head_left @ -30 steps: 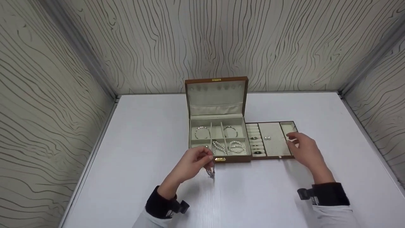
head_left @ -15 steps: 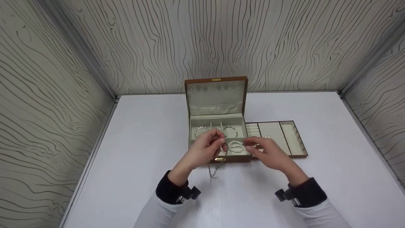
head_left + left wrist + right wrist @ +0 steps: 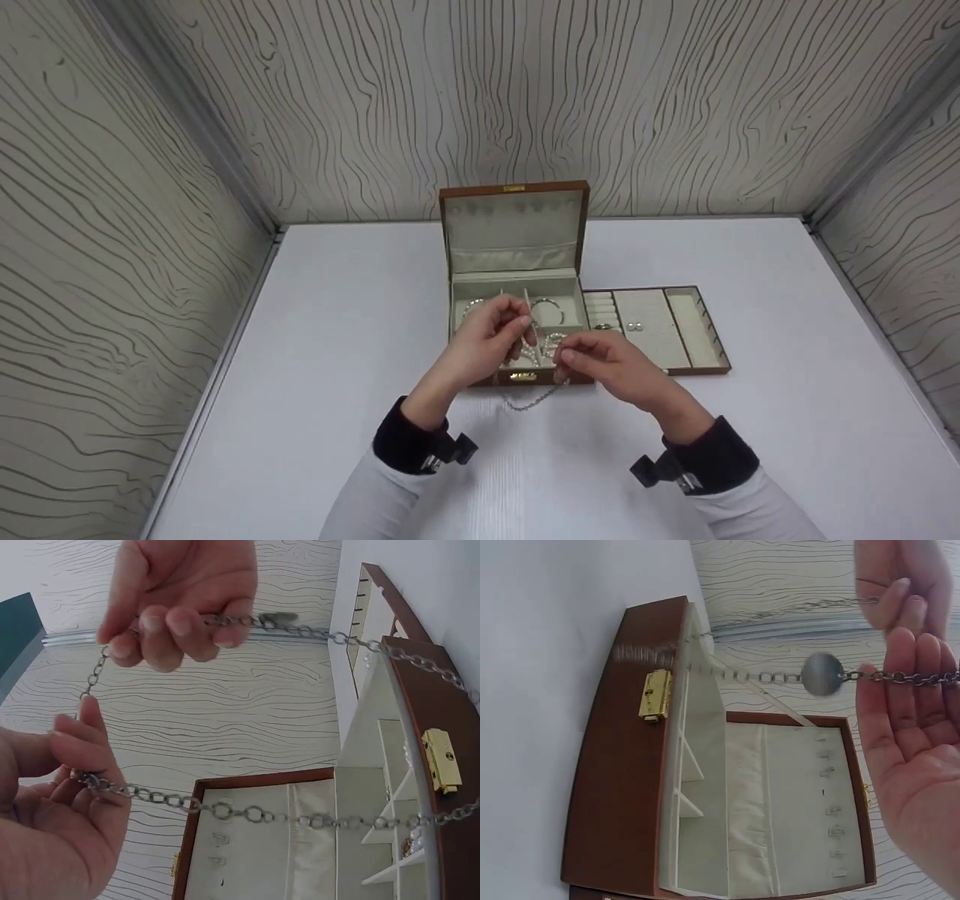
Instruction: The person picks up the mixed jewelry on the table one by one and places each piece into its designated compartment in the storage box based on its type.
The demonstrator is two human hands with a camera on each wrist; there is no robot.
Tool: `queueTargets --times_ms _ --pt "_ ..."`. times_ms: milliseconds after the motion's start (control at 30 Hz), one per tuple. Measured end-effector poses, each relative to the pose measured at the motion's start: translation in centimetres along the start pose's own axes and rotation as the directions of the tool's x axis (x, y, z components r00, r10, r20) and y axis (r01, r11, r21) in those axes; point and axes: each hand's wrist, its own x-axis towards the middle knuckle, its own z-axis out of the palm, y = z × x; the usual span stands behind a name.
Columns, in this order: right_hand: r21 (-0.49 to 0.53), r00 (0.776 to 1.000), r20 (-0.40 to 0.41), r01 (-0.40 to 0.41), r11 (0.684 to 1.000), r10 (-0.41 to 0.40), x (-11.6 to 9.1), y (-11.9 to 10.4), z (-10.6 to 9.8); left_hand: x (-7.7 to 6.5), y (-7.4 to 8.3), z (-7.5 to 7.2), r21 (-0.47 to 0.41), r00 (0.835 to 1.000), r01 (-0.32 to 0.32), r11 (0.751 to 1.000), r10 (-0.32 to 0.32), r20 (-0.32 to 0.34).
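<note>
A silver link chain [image 3: 531,405] hangs in a loop between my two hands. In the right wrist view a round flat metal disc [image 3: 823,675] hangs on it. My left hand [image 3: 491,337] pinches the chain over the front of the box, and one length of it runs out from the curled fingers in the left wrist view. Opposite it, my right hand [image 3: 619,367] pinches another part of the chain, which crosses its fingers in the right wrist view. Behind the hands stands a brown jewelry box [image 3: 577,376], its lid [image 3: 514,225] raised. My hands partly cover its compartments.
A side tray [image 3: 682,315] extends from the box's right, with ring rolls and two pearl earrings [image 3: 634,326]. Bracelets, such as the one at back right [image 3: 559,307], lie in the compartments. The box stands on a white table [image 3: 337,315] near a patterned wall [image 3: 360,112].
My right hand has moved left from the side tray to the chain and now pinches it. The left hand rose and shifted right with the chain, which now spans both hands.
</note>
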Motion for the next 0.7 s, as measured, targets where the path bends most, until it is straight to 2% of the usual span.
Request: queueTargets --times_ms 167,267,367,433,500,567,700 --pt "0.090 1.000 -0.013 -0.003 0.996 0.004 0.1 -0.6 0.0 0.3 -1.5 -0.1 -0.011 1.000 0.007 1.000 -0.007 0.024" --pt "0.120 1.000 -0.019 0.026 0.992 -0.023 0.4 -1.2 0.1 0.4 -2.4 0.0 -0.016 0.998 0.019 1.000 -0.018 0.056" --pt "0.125 0.998 -0.038 0.060 0.990 -0.055 0.6 -2.0 0.1 0.7 -3.2 0.0 0.071 0.998 0.003 0.997 -0.007 0.059" --pt "0.114 0.995 -0.054 0.087 0.990 -0.082 0.7 -2.7 0.1 1.1 -3.8 -0.2 0.182 0.999 -0.016 0.983 0.009 0.040" --pt "0.089 0.992 -0.070 0.114 0.990 -0.108 0.8 -3.3 -0.1 1.5 -4.4 -0.5 0.327 1.000 -0.016 0.945 0.014 0.007" --pt "0.053 0.986 -0.079 0.149 0.987 -0.145 1.0 -3.9 -0.3 2.0 -4.8 -1.0 0.465 1.000 0.019 0.885 -0.008 -0.026" --pt "-0.013 0.973 -0.111 0.201 0.979 -0.201 1.6 -4.9 -0.6 3.3 -5.5 -2.2 0.689 0.996 0.091 0.719 -0.050 -0.080"
